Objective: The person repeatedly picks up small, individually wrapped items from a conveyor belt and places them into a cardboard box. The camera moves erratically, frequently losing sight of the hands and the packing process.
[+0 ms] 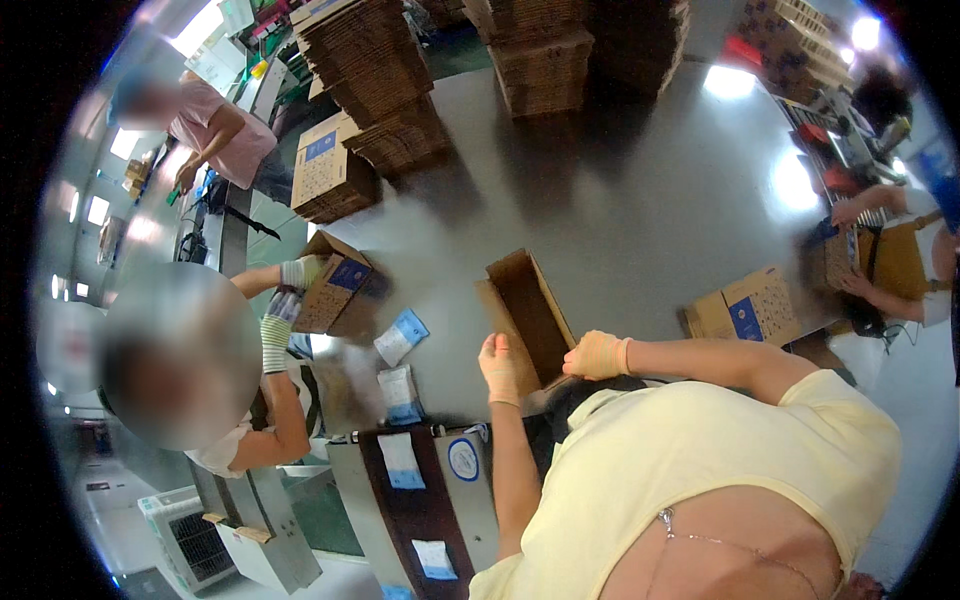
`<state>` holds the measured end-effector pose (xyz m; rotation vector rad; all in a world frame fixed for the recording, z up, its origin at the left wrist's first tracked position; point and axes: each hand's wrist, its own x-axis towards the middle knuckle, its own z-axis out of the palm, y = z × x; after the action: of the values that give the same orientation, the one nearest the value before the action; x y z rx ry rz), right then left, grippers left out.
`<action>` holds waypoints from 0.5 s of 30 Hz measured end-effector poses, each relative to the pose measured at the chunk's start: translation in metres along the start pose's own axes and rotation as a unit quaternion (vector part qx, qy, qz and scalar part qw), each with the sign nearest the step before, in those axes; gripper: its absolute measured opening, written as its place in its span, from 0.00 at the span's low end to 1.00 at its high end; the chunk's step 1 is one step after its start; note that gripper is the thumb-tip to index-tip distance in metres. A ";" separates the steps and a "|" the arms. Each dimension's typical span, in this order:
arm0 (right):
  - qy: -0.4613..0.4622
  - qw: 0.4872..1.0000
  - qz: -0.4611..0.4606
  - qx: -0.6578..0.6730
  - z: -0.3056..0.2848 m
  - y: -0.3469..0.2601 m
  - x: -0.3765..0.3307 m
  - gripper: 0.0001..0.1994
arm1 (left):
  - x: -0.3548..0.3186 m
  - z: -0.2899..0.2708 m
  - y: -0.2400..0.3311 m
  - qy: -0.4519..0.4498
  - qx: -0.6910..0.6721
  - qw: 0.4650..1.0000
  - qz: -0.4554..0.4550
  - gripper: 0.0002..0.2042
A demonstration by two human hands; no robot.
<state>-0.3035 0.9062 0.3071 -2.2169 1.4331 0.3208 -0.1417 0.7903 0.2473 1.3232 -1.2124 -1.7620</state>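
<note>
An open cardboard box (549,340) sits on the metal table in front of me, its bare brown inside facing up. My left hand (499,369), in a pale yellow glove, is closed on the raised flap at the box's left side. At the near right corner, my right hand (597,356), gloved the same way, has its fingers closed on the box edge. Left of the box, two blue-and-white packets (401,336) lie on the table.
A dark conveyor belt (428,518) carries more packets at the near left. One co-worker's gloved hands (290,285) work at another box (335,296). A closed carton (745,312) lies right, near a second worker. Tall stacks of flattened cardboard (370,70) stand far back.
</note>
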 end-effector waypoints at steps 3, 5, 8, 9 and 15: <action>-0.005 0.999 -0.030 -0.022 -0.002 -0.003 0.008 0.06 | 0.034 -0.043 -0.071 -0.019 -0.136 0.987 -0.087 0.19; 0.002 1.000 -0.024 -0.009 -0.004 0.000 0.009 0.06 | 0.032 -0.023 -0.052 0.007 -0.041 0.998 -0.036 0.22; 0.010 1.000 -0.010 0.008 0.002 0.006 0.006 0.05 | 0.002 0.026 0.001 0.191 0.560 0.765 0.253 0.29; 0.015 1.000 -0.010 0.008 0.002 0.005 0.006 0.05 | -0.003 0.029 -0.002 0.187 0.578 0.748 0.268 0.31; 0.020 1.000 -0.018 -0.014 -0.001 0.003 0.005 0.05 | 0.032 0.002 -0.060 -0.059 0.222 0.971 0.070 0.39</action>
<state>-0.3040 0.9009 0.3055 -2.2804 1.4169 0.2880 -0.1506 0.7868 0.1802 1.3430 -1.7990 -1.5398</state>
